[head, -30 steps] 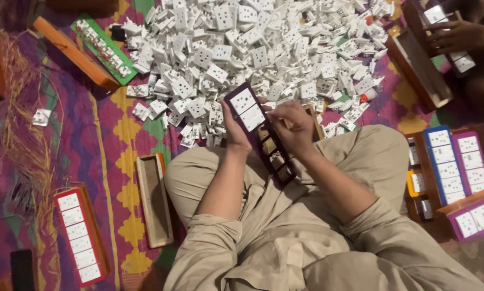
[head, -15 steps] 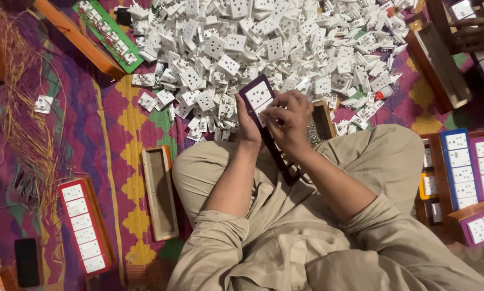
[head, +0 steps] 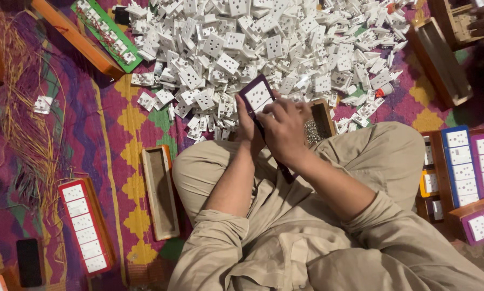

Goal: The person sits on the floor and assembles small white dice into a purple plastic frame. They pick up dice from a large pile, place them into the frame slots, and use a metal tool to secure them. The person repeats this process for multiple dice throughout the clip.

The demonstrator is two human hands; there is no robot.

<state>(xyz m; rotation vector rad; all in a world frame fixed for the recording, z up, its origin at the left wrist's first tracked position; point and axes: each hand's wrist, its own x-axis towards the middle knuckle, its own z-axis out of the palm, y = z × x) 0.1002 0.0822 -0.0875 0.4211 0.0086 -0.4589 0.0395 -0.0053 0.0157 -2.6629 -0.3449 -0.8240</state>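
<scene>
The person sits cross-legged on a patterned mat (head: 112,134) and holds a long purple socket strip (head: 259,102) upright over the lap, so that its face turns toward the eyes. The left hand (head: 246,125) is closed around the left edge of the strip and seems to keep it steady; the right hand (head: 285,129) lies over the front, fingers curled and pressed on the panel below one white socket module (head: 258,96) that already sits at the upper end. Whether the right fingers pinch a small part I cannot tell, because the hand covers that place. Just behind the hands stands a small wooden box of screws (head: 317,125), near enough to reach easily. A large heap of loose white socket modules (head: 263,43) is spread in front. At the left lie an empty wooden tray (head: 160,191) and a red strip with sockets (head: 85,226).
</scene>
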